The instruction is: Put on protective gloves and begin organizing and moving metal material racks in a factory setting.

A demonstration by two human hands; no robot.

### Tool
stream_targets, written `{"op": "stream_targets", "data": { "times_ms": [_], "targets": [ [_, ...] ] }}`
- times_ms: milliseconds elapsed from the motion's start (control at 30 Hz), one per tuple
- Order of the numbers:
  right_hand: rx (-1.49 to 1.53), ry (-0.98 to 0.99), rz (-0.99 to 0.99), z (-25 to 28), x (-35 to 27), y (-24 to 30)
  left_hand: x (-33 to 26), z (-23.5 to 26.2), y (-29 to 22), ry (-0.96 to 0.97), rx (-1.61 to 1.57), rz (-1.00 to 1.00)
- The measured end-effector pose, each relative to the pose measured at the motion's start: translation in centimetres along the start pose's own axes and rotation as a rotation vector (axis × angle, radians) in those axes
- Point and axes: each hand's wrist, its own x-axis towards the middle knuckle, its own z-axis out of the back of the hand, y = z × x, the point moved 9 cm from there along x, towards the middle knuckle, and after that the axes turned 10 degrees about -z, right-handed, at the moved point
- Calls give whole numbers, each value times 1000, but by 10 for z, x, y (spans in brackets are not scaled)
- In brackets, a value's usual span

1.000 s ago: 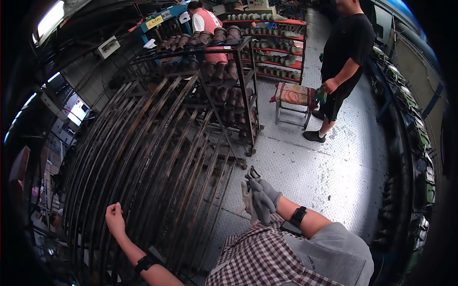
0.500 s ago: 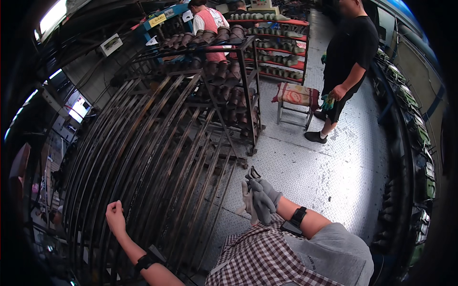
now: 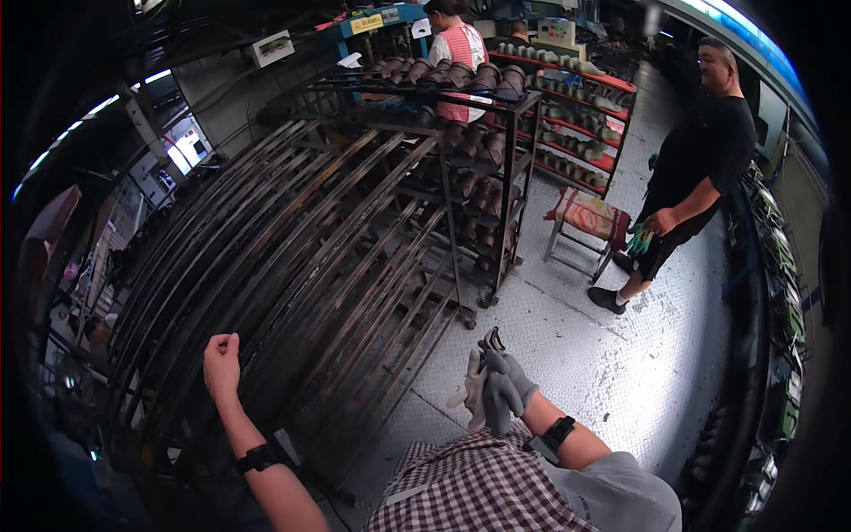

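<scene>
My bare left hand is raised over the dark metal rack bars, fingers curled in, with nothing visible in them. My right hand wears a grey knit glove and is closed in front of my checked apron. In it I hold a loose, pale grey glove, which hangs on the left side with its fingers dangling. A small dark metal tool with a curved, forked end sticks out beyond the right hand; its other end is hidden by the gloves.
A wheeled rack holds several brown shoe-shaped pieces. Behind it stands a red shelf with pale green lasts. A cloth-covered stool and a person in black are at right, beside a line of green moulds. Another person stands behind the rack.
The view has swung left, so the racks, stool and people sit further right. My left hand has risen a little over the bars. My right hand keeps its hold on the glove.
</scene>
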Motion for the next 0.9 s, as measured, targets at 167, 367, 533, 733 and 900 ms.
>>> {"op": "stream_targets", "data": {
  "times_ms": [167,367,533,733,900],
  "targets": [
    [87,-44,121,25,1,18,1,0,-1,-56,39,-27],
    [-299,-184,228,16,-5,26,1,0,-1,-66,30,-35],
    [-511,-480,603,41,-17,103,0,0,1,-35,2,-1],
    [6,232,-45,-41,25,133,2,-5,7,-29,-38,24],
    [-65,135,132,-54,30,175,2,-4,1,-38,-27,5]
  ]
}}
